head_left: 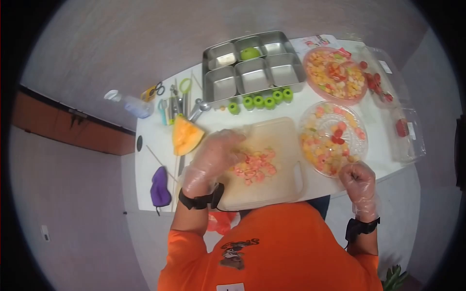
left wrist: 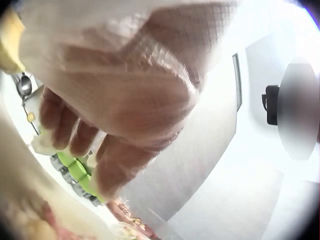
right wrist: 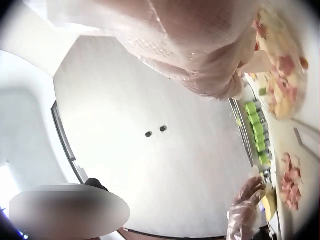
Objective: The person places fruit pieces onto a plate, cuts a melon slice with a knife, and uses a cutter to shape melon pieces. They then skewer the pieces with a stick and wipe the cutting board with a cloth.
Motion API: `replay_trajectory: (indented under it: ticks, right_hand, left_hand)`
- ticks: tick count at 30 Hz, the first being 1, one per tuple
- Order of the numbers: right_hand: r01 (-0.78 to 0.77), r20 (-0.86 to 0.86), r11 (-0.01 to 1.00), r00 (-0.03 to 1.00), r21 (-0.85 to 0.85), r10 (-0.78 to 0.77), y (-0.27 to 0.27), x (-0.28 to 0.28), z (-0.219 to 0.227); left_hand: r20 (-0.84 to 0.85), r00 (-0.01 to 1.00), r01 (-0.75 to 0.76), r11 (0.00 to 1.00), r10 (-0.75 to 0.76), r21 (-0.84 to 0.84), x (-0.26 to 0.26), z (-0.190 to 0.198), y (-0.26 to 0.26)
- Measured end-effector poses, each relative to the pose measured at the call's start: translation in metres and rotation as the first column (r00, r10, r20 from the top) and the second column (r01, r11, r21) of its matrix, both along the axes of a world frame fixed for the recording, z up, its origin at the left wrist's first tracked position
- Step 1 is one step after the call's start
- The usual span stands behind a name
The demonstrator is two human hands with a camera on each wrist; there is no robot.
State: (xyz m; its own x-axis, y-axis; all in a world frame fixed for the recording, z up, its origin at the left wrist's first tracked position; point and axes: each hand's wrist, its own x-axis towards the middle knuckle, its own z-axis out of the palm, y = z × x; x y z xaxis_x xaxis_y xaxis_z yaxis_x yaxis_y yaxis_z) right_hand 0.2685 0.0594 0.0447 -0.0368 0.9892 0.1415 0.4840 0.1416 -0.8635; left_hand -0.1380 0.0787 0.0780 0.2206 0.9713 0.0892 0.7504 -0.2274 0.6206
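My left hand, in a clear plastic glove, is over the left side of the cutting board, its fingertips beside small chopped pink fruit pieces. In the left wrist view its fingers hang loosely and hold nothing. The gloved right hand is at the near rim of a clear plate, fingers curled inward. Mixed fruit pieces and a few red ones lie on that plate. I cannot tell whether the right fingertips hold a piece.
A steel tray with compartments stands at the back, a green fruit in one. Green-topped cutters line its front. A melon wedge, scoop and purple pouch lie left. A pink fruit platter and clear boxes stand right.
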Motion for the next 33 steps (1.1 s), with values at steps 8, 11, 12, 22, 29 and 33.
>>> replay_trajectory:
  ticks: [8, 11, 12, 22, 29, 33]
  right_hand:
    - [-0.247, 0.074, 0.969, 0.966, 0.005, 0.246, -0.004, -0.037, 0.01]
    - [-0.26, 0.067, 0.966, 0.963, -0.003, 0.259, -0.005, -0.038, 0.01]
    - [-0.256, 0.074, 0.967, 0.964, 0.002, 0.255, -0.005, -0.038, 0.01]
    - [-0.248, 0.064, 0.969, 0.967, 0.002, 0.247, -0.007, -0.038, 0.007]
    - [-0.316, 0.093, 0.945, 0.947, 0.083, 0.309, 0.0, -0.042, 0.006]
    - [-0.39, 0.034, 0.906, 0.92, 0.163, 0.39, 0.004, -0.062, 0.023]
  left_hand:
    - [-0.282, 0.944, 0.14, 0.982, -0.171, -0.127, 0.019, -0.015, -0.009]
    - [-0.286, 0.945, 0.131, 0.985, -0.158, -0.114, 0.011, -0.03, -0.009]
    - [-0.243, 0.958, 0.12, 0.984, -0.15, -0.135, 0.009, -0.033, -0.008]
    - [-0.007, 1.0, 0.002, 0.985, -0.003, -0.174, 0.006, -0.026, -0.009]
    - [0.468, 0.823, -0.06, 0.869, 0.321, -0.49, 0.028, 0.004, -0.019]
    - [0.719, 0.391, 0.216, 0.702, 0.574, -0.678, 0.072, -0.002, -0.023]
